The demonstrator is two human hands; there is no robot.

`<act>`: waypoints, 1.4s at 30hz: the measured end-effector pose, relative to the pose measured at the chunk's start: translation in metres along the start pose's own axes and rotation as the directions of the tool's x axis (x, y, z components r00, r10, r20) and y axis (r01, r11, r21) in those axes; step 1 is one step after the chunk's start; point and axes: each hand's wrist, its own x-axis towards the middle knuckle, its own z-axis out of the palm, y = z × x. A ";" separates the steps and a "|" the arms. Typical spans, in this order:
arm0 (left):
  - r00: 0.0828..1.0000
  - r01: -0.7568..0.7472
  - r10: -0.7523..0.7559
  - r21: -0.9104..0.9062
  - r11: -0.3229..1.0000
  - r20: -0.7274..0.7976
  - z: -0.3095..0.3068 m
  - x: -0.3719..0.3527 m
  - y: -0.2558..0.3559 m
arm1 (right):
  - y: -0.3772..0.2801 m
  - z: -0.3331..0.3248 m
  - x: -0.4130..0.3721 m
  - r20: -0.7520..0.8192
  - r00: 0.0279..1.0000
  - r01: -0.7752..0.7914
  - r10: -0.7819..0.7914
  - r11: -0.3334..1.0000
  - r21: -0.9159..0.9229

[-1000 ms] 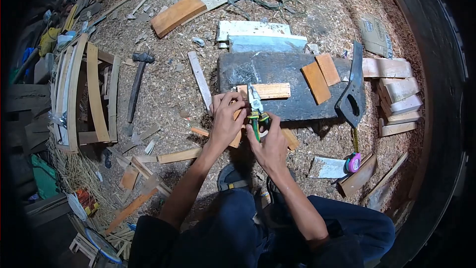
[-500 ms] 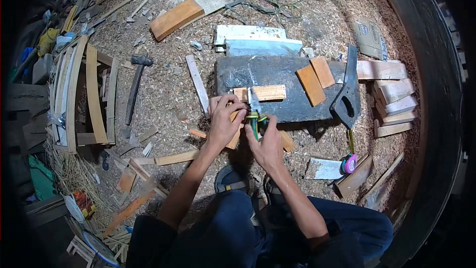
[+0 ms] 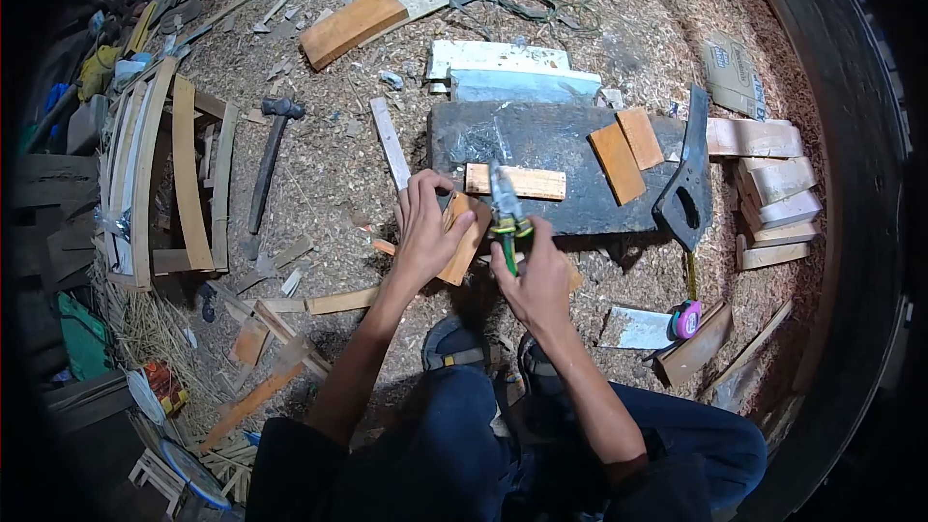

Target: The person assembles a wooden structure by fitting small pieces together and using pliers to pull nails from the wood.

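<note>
One pliers [image 3: 504, 197], one hammer [image 3: 268, 162], one handsaw [image 3: 690, 169]

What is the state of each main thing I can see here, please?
Pliers: held in the right hand, jaws too blurred to tell.
Orange wood piece: held in the left hand, tilted.
Light wood strip: lying flat on the dark board.
Tape measure: blade partly out.
Hammer: lying on the ground.
Handsaw: not held, at the dark board's right end.

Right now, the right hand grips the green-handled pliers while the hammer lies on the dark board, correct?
Not the hammer: the head view shows it on the shavings-strewn ground, left of the dark board. The right hand does grip the green-handled pliers.
</note>
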 end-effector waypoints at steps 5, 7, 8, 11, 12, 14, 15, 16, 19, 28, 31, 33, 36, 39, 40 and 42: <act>1.000 0.006 -0.005 -0.022 1.000 0.017 0.002 0.004 -0.004 | 0.000 -0.012 0.005 0.014 0.999 -0.037 0.036 0.997 0.070; 1.000 -0.003 0.003 -0.015 1.000 0.017 0.002 0.002 -0.006 | 0.001 -0.005 -0.002 -0.031 0.999 -0.018 0.021 0.997 0.081; 1.000 -0.021 0.021 -0.009 1.000 0.009 0.001 0.004 -0.005 | 0.000 -0.003 -0.003 -0.085 0.996 0.009 -0.002 0.996 0.091; 0.999 -0.046 0.046 -0.010 0.999 -0.007 0.006 0.004 -0.011 | -0.002 -0.004 0.005 0.140 0.985 -0.094 0.106 0.992 -0.089; 0.998 -0.054 0.054 -0.006 0.999 -0.018 0.005 0.006 -0.009 | -0.008 -0.010 0.006 0.130 0.984 -0.107 0.118 0.990 -0.088; 1.000 -0.017 0.017 -0.030 0.999 0.018 0.002 0.007 -0.008 | -0.011 -0.011 0.001 0.038 0.998 -0.043 0.045 0.997 -0.059; 0.998 0.017 -0.014 -0.052 0.998 0.058 0.000 0.007 -0.006 | -0.011 -0.011 -0.004 -0.061 0.998 0.022 -0.024 0.999 -0.034; 0.998 0.017 -0.014 -0.053 0.998 0.057 -0.001 0.007 -0.005 | -0.009 -0.010 -0.006 -0.061 0.998 0.022 -0.024 0.999 -0.035; 0.997 0.014 -0.011 -0.045 0.999 0.075 -0.004 0.010 -0.004 | -0.004 -0.006 -0.010 -0.065 0.984 0.162 -0.163 0.986 -0.027; 0.998 -0.001 0.005 -0.061 0.998 0.066 -0.002 0.010 -0.006 | -0.006 -0.011 -0.002 0.040 0.999 -0.011 0.009 0.999 0.050; 0.998 0.019 -0.015 -0.064 0.998 0.063 -0.005 0.011 -0.002 | 0.004 -0.003 -0.001 0.104 0.994 -0.017 0.014 0.999 0.027; 0.999 -0.009 0.012 -0.068 0.998 0.047 -0.003 0.012 -0.003 | 0.011 0.000 0.006 0.222 0.970 -0.096 0.097 0.995 -0.015; 0.998 0.019 -0.014 -0.073 0.997 0.066 -0.002 0.008 -0.005 | 0.005 -0.014 0.005 0.131 0.989 -0.083 0.062 0.984 0.161; 0.999 -0.040 0.041 -0.054 0.998 0.030 -0.001 0.008 -0.004 | 0.002 -0.012 0.001 -0.028 0.999 0.049 -0.046 0.990 0.130; 0.999 -0.016 0.018 -0.064 0.998 0.039 -0.002 0.009 -0.004 | 0.000 -0.010 0.000 -0.089 0.992 0.097 -0.090 0.992 0.084; 0.999 0.005 -0.001 -0.076 0.997 0.050 -0.001 0.008 -0.003 | 0.004 -0.007 0.002 -0.026 0.998 0.054 -0.053 0.998 0.040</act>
